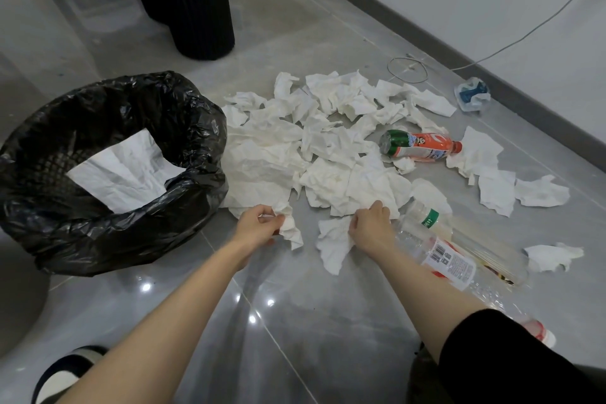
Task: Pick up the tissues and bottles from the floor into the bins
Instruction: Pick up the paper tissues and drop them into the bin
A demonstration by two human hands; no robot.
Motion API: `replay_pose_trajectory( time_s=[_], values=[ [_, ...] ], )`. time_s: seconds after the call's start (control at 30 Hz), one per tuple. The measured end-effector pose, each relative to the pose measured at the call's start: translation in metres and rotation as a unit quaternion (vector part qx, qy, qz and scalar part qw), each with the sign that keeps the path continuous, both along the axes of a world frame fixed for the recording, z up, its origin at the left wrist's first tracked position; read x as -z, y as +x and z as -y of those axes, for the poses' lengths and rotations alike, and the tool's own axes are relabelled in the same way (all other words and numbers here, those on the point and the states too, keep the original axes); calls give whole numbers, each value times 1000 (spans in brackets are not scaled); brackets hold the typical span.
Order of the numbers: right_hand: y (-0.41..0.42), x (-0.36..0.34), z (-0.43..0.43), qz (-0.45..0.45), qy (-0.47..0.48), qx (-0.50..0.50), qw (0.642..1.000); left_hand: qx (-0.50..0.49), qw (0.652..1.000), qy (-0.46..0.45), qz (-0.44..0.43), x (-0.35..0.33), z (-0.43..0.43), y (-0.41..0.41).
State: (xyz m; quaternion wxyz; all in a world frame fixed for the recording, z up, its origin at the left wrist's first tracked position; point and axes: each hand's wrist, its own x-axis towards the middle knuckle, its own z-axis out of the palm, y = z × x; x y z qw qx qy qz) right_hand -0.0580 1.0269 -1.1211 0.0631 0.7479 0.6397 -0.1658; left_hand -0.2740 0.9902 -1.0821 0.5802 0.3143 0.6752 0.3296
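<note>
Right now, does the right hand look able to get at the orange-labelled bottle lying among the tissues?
Probably yes. The orange-labelled bottle lies beyond the right hand with only loose tissues between them. The hand grips a tissue, though, so it is not free.

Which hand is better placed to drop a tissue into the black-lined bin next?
Left. The left hand pinches a crumpled tissue right beside the bin, while the right hand grips a second tissue farther from it.
</note>
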Motion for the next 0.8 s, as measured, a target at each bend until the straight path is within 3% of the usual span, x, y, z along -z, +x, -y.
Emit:
replay_pose_trajectory(
  time_s=[0.1,0.23,0.37,0.47,0.6,0.7,0.8],
  values=[
    [0,2,5,-55,70,-18,996,5,1000,-8,-14,5,1,-2],
    [-17,2,26,-239,82,-26,967,16,999,-17,-42,13,3,-5],
    [-33,20,48,-149,-28,-144,978,31,995,-22,-92,22,8,-11],
    [-39,29,49,-207,20,-65,976,45,992,-27,-118,26,10,-16],
    [-39,22,47,-277,-10,-3,961,56,989,-28,-135,26,14,-17],
    [-38,14,50,-352,-50,87,931,72,987,-17,-145,21,13,-15],
    [-39,1,46,-384,-27,198,901,84,986,10,-146,4,12,-13]
  ],
)
